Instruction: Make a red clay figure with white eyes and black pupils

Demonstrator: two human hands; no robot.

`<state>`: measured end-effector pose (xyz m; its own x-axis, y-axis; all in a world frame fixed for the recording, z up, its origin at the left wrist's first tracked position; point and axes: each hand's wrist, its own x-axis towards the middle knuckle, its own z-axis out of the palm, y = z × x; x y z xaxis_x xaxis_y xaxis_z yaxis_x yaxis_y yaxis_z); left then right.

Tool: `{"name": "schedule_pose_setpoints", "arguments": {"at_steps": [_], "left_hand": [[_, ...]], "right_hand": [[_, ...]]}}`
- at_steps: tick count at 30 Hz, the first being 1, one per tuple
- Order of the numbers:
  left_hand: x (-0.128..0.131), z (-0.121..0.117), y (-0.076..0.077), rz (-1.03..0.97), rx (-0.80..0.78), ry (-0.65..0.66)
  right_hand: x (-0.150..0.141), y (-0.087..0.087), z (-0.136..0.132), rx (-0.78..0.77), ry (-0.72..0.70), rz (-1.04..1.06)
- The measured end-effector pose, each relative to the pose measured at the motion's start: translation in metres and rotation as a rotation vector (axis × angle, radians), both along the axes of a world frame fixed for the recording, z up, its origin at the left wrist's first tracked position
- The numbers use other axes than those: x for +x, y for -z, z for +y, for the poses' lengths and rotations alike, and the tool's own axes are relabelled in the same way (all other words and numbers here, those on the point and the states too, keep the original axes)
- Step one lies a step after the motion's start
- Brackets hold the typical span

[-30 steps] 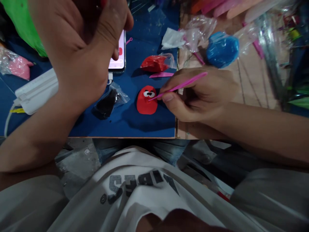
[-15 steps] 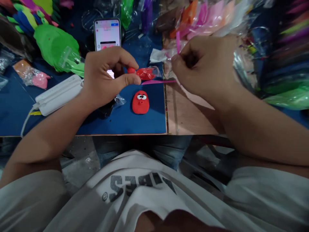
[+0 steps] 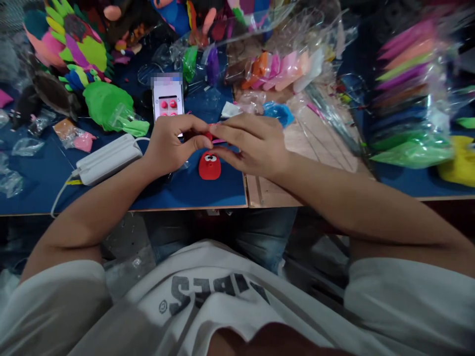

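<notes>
A red clay figure point(image 3: 210, 166) with white and black eyes lies on the blue mat point(image 3: 44, 173) near the table's front edge. Just above it my left hand point(image 3: 174, 142) and my right hand point(image 3: 250, 141) meet, fingertips together. Between them I pinch a small red clay piece point(image 3: 209, 135), mostly hidden by the fingers. A thin pink strip point(image 3: 219, 141) shows right behind the fingertips. Whether my right hand grips it I cannot make out.
A phone point(image 3: 168, 101) stands behind my hands with a white power bank point(image 3: 107, 159) to its left. Green clay in a bag point(image 3: 107, 106), a blue clay bag point(image 3: 279, 112) and many coloured clay packets crowd the back and right. A wooden board point(image 3: 315, 148) lies right of the mat.
My right hand swung from the far right to meet my left hand over the red figure. The view has tilted up and pulled back, showing more of the table's far side.
</notes>
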<state>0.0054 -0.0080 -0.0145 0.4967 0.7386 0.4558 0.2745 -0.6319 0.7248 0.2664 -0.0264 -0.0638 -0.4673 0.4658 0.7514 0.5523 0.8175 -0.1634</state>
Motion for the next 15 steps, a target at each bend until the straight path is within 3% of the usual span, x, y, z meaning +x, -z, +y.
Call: {"name": "schedule_pose_setpoints", "arguments": {"at_steps": [4,6,12,15], "left_hand": [[0.001,0.002,0.006,-0.018,0.048,0.079],[0.000,0.000,0.006,-0.013,0.030,0.109],[0.000,-0.006,-0.003,0.057,-0.102,0.169],[0.000,-0.008,-0.006,0.015,-0.149,0.215]], "right_hand": [[-0.005,0.002,0.002,0.228,-0.042,0.006],[-0.005,0.003,0.004,0.271,-0.028,-0.024],[-0.003,0.012,0.010,0.250,-0.094,-0.065],[-0.004,0.009,0.007,0.039,-0.129,-0.018]]}}
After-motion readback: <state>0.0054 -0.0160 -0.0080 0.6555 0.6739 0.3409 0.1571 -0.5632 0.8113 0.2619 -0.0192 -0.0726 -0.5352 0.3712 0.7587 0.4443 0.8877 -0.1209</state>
